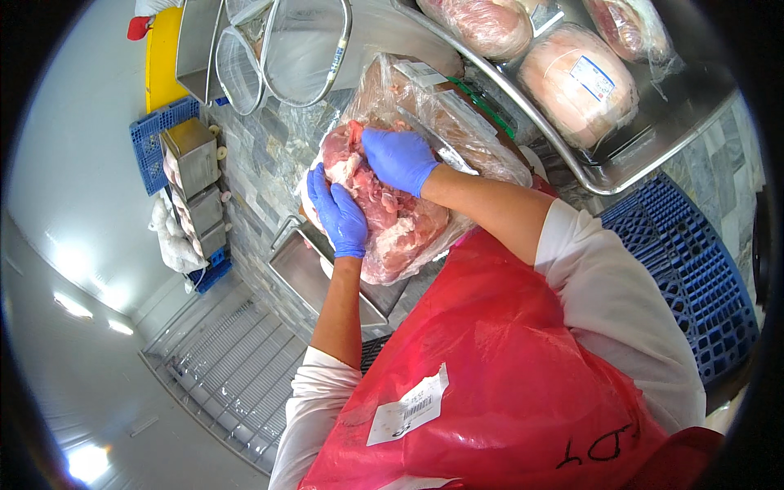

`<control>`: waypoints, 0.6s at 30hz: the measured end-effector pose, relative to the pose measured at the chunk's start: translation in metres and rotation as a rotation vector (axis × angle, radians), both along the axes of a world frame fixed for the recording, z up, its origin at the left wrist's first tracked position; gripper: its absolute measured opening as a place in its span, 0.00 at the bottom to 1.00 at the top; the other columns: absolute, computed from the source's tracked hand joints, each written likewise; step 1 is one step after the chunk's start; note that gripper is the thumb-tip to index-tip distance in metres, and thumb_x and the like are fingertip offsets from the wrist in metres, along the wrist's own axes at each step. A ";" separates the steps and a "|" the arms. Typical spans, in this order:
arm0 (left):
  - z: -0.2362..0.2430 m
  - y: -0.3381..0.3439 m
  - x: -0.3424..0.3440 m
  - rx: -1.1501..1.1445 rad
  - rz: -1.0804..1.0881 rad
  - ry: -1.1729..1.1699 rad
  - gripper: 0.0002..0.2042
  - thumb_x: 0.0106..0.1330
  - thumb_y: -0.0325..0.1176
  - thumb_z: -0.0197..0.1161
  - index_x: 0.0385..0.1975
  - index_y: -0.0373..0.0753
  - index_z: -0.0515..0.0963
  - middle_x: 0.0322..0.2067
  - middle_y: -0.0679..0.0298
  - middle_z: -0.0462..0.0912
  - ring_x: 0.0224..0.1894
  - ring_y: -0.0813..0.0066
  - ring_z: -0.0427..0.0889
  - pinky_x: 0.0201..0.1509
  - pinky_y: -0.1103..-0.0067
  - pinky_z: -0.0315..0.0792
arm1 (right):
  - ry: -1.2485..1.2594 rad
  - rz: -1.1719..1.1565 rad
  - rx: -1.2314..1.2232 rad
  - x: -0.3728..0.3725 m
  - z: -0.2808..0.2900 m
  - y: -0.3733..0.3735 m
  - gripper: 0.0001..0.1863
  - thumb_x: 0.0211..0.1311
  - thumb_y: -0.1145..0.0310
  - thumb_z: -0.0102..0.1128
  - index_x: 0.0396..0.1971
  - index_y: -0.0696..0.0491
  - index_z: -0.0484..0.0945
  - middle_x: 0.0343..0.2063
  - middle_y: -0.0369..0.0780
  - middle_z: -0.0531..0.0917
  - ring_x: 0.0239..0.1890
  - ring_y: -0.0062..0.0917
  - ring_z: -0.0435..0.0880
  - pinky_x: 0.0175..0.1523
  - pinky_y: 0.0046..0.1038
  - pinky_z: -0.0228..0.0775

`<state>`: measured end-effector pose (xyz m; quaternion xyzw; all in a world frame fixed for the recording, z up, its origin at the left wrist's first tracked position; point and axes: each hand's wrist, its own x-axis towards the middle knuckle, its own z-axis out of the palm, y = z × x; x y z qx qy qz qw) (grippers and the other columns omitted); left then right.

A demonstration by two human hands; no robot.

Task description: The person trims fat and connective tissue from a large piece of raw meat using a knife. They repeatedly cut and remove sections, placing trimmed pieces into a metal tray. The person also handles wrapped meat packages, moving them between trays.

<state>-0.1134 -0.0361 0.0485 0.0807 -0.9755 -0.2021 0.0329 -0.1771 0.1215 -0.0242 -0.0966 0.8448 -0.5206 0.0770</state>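
A large piece of raw meat (392, 208) with pale fat lies in front of me on clear plastic. Blue gloves cover both hands. My left hand (339, 214) rests on the meat's left side, its fingers stretched out along the surface. At the far edge, my right hand (400, 159) is closed, its curled fingers gripping the meat; the fingertips are partly hidden. Just beyond the right hand, a long metal blade-like strip (445, 149) lies on a plastic-wrapped brown box (482, 135).
At the upper right stands a metal tub (584, 175) holding several wrapped meat pieces (580, 86). A metal tray (298, 269) sits below the meat's left side. Plastic-lined metal hoops (331, 69) stand at the far left. Blue pallets (686, 269) lie on the tiled floor (253, 151).
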 end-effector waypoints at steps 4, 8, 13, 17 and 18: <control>-0.001 -0.001 0.001 -0.001 0.010 -0.002 0.23 0.74 0.28 0.48 0.69 0.30 0.67 0.69 0.44 0.67 0.73 0.50 0.63 0.78 0.64 0.53 | -0.213 -0.203 -0.045 -0.008 -0.021 0.032 0.11 0.70 0.62 0.53 0.41 0.53 0.78 0.35 0.50 0.87 0.37 0.51 0.87 0.46 0.51 0.77; -0.003 -0.004 0.002 -0.006 0.027 0.004 0.23 0.74 0.28 0.48 0.68 0.30 0.67 0.69 0.45 0.67 0.73 0.50 0.63 0.78 0.64 0.52 | -0.279 -0.060 -0.164 0.007 -0.037 0.057 0.12 0.69 0.61 0.56 0.39 0.54 0.81 0.35 0.50 0.87 0.39 0.47 0.87 0.46 0.47 0.77; -0.004 -0.005 0.001 0.015 0.031 0.012 0.23 0.75 0.28 0.48 0.69 0.30 0.67 0.69 0.45 0.67 0.73 0.50 0.63 0.79 0.64 0.52 | -0.733 0.074 -0.884 0.024 -0.039 0.056 0.10 0.70 0.64 0.62 0.42 0.53 0.87 0.25 0.37 0.82 0.22 0.23 0.76 0.27 0.29 0.65; -0.004 -0.004 0.002 0.037 0.042 0.015 0.23 0.75 0.28 0.47 0.69 0.31 0.67 0.69 0.45 0.67 0.73 0.50 0.63 0.79 0.65 0.52 | -1.108 -0.010 -1.261 0.031 -0.031 0.055 0.10 0.70 0.65 0.64 0.40 0.55 0.88 0.22 0.32 0.79 0.18 0.14 0.69 0.23 0.20 0.57; -0.004 -0.004 0.002 0.024 0.036 0.012 0.23 0.76 0.28 0.47 0.69 0.31 0.67 0.69 0.45 0.67 0.74 0.51 0.63 0.79 0.65 0.52 | -1.115 -0.012 -1.266 0.031 -0.031 0.056 0.09 0.70 0.65 0.64 0.39 0.55 0.88 0.22 0.32 0.79 0.18 0.14 0.70 0.23 0.20 0.57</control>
